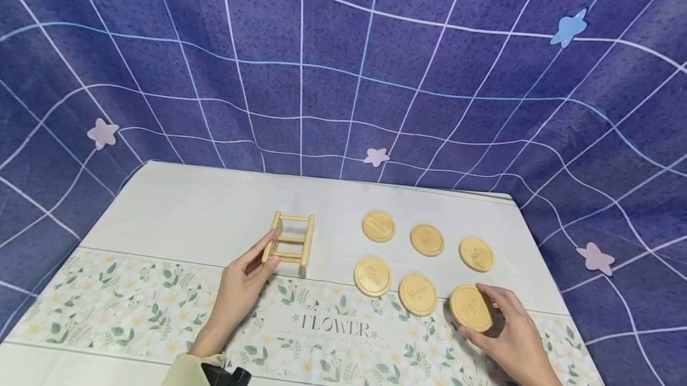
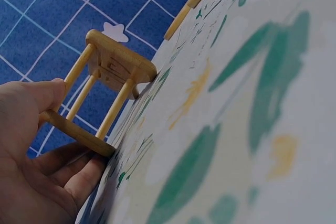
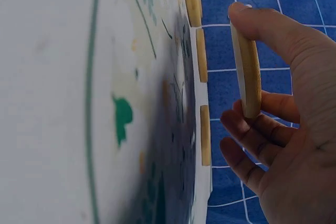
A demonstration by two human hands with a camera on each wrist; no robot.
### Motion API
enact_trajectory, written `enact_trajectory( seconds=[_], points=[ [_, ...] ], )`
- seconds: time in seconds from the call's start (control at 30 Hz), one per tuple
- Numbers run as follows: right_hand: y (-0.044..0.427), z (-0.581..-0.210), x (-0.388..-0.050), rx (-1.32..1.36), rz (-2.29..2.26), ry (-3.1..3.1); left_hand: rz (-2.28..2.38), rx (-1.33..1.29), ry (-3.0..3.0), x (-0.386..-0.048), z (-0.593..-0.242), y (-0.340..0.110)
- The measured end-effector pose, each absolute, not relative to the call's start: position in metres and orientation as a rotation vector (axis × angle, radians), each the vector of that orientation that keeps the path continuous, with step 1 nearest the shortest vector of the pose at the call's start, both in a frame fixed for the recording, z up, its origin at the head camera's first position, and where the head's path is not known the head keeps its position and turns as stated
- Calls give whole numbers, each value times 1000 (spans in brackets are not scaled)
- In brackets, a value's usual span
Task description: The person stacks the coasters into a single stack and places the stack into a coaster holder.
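Observation:
With thumb and fingers, my left hand (image 1: 241,290) grips the left side of a small wooden coaster rack (image 1: 308,243), which has two side panels joined by thin rods. The left wrist view shows the rack's far panel (image 2: 118,61) and bare gaps between the rods. My right hand (image 1: 512,338) pinches a round wooden coaster (image 1: 471,307) by its edges, thumb on one side and fingers on the other. In the right wrist view that held coaster (image 3: 248,72) is lifted off the table. Its upper face bears engraved lettering, too small to read.
Several more engraved coasters lie flat in two rows right of the rack, such as one at the front left (image 1: 373,277) and one at the back right (image 1: 476,254). A floral runner (image 1: 161,314) crosses the white table (image 1: 188,201). A blue star-patterned curtain (image 1: 268,87) surrounds the table.

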State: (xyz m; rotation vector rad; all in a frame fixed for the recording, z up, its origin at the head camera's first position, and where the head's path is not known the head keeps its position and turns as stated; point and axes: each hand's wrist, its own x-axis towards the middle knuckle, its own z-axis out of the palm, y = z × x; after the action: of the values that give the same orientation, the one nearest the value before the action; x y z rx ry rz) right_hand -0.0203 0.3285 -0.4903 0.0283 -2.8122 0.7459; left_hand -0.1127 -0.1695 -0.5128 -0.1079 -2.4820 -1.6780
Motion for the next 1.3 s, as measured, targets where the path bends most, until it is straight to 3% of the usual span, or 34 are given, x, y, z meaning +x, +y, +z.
enact_trajectory(
  seconds=[1.3],
  points=[
    [317,-484,-27,167,701,-2715,-1667,-109,-2484,-114,-512,-169]
  ],
)
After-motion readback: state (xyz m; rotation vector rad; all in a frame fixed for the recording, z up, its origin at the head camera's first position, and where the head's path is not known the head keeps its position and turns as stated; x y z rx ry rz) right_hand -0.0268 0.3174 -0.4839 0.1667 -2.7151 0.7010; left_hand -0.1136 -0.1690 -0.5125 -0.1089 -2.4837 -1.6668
